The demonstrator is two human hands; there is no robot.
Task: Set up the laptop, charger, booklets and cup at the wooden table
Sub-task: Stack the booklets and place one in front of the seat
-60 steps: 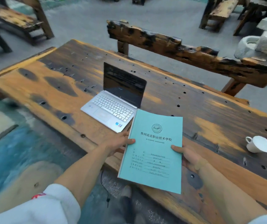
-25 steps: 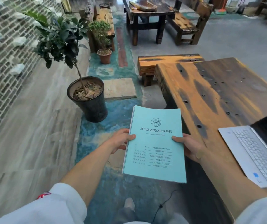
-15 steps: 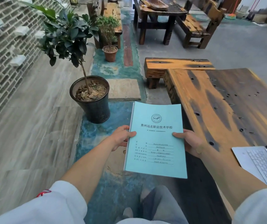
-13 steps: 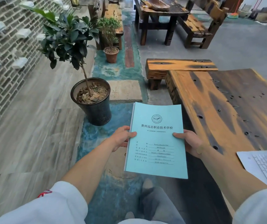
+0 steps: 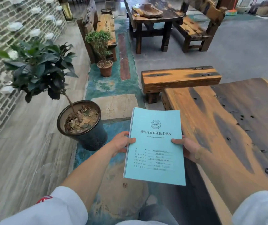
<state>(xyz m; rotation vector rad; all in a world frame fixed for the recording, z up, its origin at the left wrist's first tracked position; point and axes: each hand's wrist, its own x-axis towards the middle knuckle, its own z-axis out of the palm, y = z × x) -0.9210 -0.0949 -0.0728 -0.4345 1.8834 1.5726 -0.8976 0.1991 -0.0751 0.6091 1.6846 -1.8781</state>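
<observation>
A teal booklet is held flat in the air, left of the table, above the floor. Its left edge is gripped by the left hand, thumb on the cover; its right edge is pinched likewise by the right hand.
</observation>
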